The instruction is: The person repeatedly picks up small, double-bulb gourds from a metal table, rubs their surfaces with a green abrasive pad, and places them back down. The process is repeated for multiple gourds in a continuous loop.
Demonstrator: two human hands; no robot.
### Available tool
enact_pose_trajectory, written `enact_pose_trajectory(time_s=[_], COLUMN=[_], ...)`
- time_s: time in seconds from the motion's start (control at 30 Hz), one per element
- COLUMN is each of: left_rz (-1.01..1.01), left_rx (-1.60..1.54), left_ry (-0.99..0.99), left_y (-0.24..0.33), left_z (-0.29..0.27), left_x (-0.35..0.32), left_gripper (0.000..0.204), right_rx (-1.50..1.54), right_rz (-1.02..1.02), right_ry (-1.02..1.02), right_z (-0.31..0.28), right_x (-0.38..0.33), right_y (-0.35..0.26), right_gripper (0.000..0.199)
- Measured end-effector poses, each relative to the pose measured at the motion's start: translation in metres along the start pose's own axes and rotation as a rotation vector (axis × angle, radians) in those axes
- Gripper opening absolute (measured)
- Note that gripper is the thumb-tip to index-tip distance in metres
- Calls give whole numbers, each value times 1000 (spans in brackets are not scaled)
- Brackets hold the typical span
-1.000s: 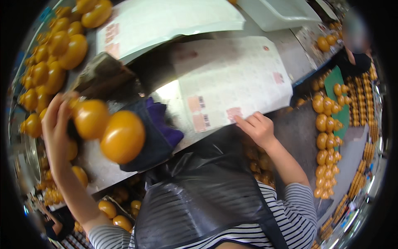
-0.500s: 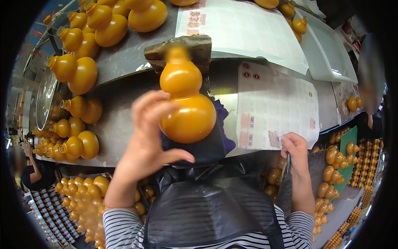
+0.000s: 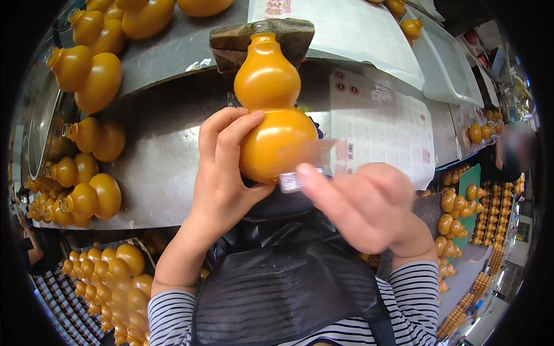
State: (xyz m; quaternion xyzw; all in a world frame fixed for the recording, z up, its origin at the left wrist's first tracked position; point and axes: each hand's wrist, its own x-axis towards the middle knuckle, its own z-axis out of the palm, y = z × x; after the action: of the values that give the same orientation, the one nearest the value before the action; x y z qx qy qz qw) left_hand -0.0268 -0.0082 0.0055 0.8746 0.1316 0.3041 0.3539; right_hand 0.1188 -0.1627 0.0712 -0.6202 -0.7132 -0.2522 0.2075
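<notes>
An orange-yellow gourd-shaped bottle [image 3: 268,83] lies before me, its neck resting in a notched wooden block [image 3: 231,43]. My left hand [image 3: 228,155] grips it from the left, fingers at the waist and thumb under the lower bulb. At the bulb's lower right, my right hand [image 3: 363,199] pinches a thin label [image 3: 309,153] with reddish print, smeared by motion. Whether the label touches the bottle I cannot tell. A small silvery-white piece [image 3: 290,183] shows by the right fingertips; its kind is unclear. The label sheet [image 3: 381,121] lies right of the bottle.
Several more gourd bottles [image 3: 98,83] stand along the bench's left side. A second pale sheet [image 3: 340,40] and a white plastic tray [image 3: 450,72] lie behind. Bottles fill a rack [image 3: 109,277] at lower left and a surface [image 3: 456,225] at right. A person [image 3: 511,150] is at far right.
My right hand has moved left from the label sheet to the bottle, bringing a label. My left hand, loosely spread beside the bottle before, has closed around its side.
</notes>
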Motion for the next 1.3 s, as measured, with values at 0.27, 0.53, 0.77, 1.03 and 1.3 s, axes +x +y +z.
enact_pose_trajectory(time_s=[0.27, 0.53, 0.77, 1.03, 1.3], left_rz=[116, 64, 78, 83, 35], left_rx=[-335, -203, -111, -108, -139], left_ry=[57, 147, 87, 35, 117], left_y=[-7, -5, -8, -9, -4], left_z=[-7, 4, 2, 2, 7], left_x=[-11, -5, -1, -1, 1], left_gripper=[67, 45, 50, 55, 77], right_rx=[267, 427, 489, 1574, 843], right_rz=[136, 301, 336, 1075, 554], right_ry=[81, -2, 4, 156, -161], right_z=[27, 47, 49, 46, 14], right_x=[-5, -17, -14, -17, 43], right_y=[0, 2, 5, 85, 44], right_gripper=[34, 44, 47, 35, 44])
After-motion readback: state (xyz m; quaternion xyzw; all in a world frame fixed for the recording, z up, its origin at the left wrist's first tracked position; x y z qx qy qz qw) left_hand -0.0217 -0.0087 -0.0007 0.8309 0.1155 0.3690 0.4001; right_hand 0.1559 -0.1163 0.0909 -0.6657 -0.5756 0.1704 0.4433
